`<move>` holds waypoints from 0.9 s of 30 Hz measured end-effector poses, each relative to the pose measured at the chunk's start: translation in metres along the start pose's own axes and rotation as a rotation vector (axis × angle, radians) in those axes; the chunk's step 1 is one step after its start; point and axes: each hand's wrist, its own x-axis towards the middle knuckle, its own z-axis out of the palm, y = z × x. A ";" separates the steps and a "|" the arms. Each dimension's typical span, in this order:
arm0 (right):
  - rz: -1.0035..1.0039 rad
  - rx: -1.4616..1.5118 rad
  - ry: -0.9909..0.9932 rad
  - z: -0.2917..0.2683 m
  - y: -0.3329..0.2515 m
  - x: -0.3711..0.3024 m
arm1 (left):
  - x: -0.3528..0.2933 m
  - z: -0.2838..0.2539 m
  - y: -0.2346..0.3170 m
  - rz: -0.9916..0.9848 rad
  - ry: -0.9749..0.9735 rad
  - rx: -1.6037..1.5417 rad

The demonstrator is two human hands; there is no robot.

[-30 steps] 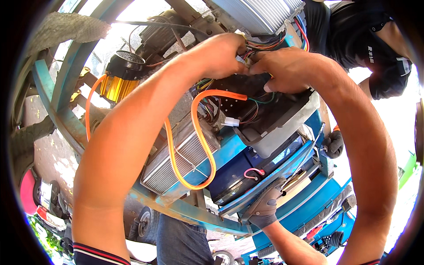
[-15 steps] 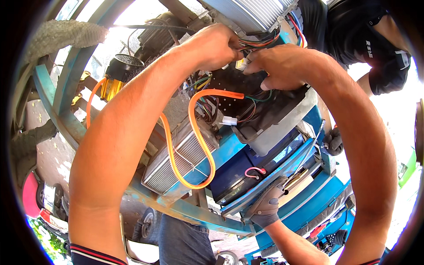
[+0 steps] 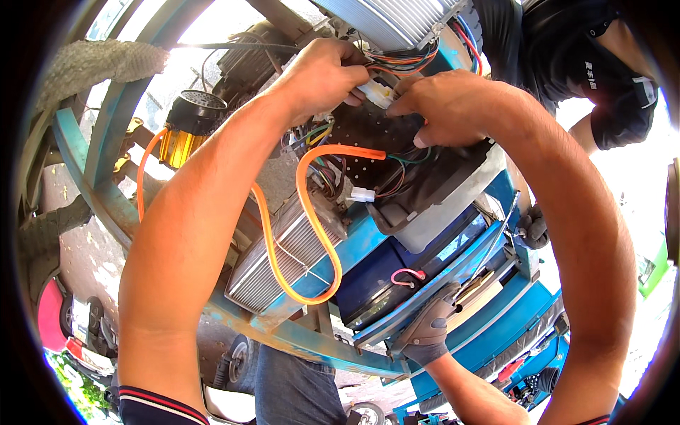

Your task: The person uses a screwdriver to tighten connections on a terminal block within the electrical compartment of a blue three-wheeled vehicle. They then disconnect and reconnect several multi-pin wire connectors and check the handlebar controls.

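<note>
A white plastic wire connector (image 3: 378, 93) spans the gap between my two hands, above a dark perforated tray. My left hand (image 3: 324, 76) pinches its left end between thumb and fingers. At its right end, my right hand (image 3: 448, 106) has thumb and fingertips closed on it. Thin coloured wires (image 3: 411, 65) run just behind the hands, below a finned silver box (image 3: 397, 21). Closer to me, a second white connector (image 3: 363, 194) hangs on thin wires at the rim of the grey tray (image 3: 443, 209). A thick orange cable (image 3: 331, 248) loops beneath my left forearm.
Another finned metal box (image 3: 280, 265) sits on the blue frame (image 3: 312, 347), near a dark blue battery (image 3: 368, 273). Another person's gloved hand (image 3: 430, 326) rests on the frame's lower right. A person in black (image 3: 567, 57) is at upper right. A yellow-and-black cylinder (image 3: 185, 131) stands left.
My left hand has shifted slightly left, and more of the white connector shows between my hands. My right hand has barely moved.
</note>
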 end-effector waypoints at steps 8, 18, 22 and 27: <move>0.000 0.016 0.019 0.002 0.000 -0.001 | 0.004 0.004 -0.014 0.027 0.027 -0.172; -0.041 -0.013 0.127 0.009 0.006 -0.001 | 0.006 0.010 -0.017 0.055 0.085 -0.126; -0.014 -0.014 0.102 0.005 0.001 -0.002 | 0.005 0.013 -0.020 0.011 0.071 -0.220; 0.072 0.045 0.041 -0.001 -0.007 -0.005 | 0.003 0.014 -0.022 -0.040 0.028 -0.384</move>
